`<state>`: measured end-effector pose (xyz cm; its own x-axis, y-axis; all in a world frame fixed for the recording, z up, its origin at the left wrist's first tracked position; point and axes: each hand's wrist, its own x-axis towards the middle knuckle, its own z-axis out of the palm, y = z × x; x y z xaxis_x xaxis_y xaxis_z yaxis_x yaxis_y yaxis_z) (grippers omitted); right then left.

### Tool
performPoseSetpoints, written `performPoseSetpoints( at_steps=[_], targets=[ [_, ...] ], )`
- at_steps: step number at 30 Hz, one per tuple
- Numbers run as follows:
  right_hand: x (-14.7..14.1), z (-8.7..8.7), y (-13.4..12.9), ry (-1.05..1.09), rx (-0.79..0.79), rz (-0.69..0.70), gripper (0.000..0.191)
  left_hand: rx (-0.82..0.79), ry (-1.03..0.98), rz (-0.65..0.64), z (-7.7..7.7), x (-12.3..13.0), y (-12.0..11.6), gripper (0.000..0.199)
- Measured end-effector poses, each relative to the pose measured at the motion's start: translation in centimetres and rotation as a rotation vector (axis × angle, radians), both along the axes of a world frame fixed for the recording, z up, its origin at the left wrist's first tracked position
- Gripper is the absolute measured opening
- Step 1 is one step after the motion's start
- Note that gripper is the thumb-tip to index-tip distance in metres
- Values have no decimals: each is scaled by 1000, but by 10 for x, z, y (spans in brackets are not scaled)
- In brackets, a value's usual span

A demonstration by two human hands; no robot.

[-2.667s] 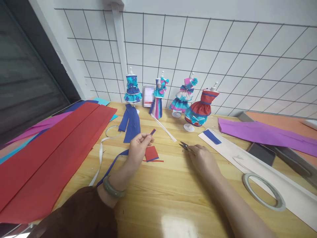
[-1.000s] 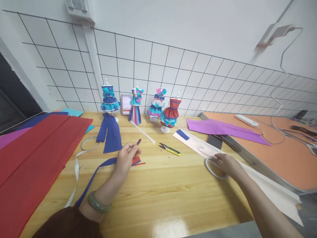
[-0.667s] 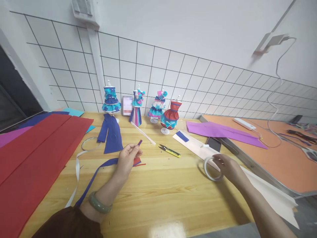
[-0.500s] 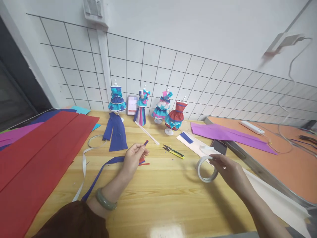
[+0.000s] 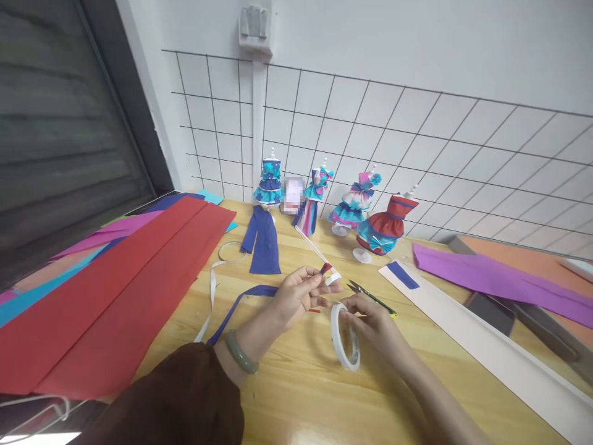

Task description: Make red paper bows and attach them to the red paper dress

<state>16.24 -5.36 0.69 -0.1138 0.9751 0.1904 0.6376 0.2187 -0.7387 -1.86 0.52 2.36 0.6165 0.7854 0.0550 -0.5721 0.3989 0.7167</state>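
Your left grip (image 5: 294,298) pinched the red-blue strip (image 5: 326,269); your right grip (image 5: 377,324), just beside it, held the tape roll (image 5: 336,340), so light, steady pressure seemed best.

Red-and-blue piece (image 5: 327,267) partly hidden within the left grip (image 5: 296,296), snips (image 5: 378,301) partly behind the right grip (image 5: 374,322).

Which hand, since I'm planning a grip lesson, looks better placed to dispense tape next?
Probably the right hand: it holds the tape roll, while the left hand is occupied, pinching a small red-and-blue piece.
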Motion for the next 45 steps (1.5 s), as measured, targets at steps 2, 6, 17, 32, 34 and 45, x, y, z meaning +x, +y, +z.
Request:
performPoseSetpoints(
  at_steps=[2,6,17,32,34,45],
  targets=[
    [-8,-2,4,-7,-7,11,23,-9,-55,-19,2,-2,0,18],
    [-14,-7,5,-10,-58,101,23,-34,-122,-27,4,-2,-1,14],
    [-10,19,-7,34,297,-32,34,-127,-196,-30,4,4,-6,4],
    [-29,26,-10,-141,557,-144,9,-165,-183,-121,3,14,-25,5],
    [-28,27,-12,-166,572,-115,10,-179,-168,-94,3,14,-24,5],
    [-26,20,-15,-257,664,65,20,-180,15,-57,-2,11,-18,18]
  ],
)
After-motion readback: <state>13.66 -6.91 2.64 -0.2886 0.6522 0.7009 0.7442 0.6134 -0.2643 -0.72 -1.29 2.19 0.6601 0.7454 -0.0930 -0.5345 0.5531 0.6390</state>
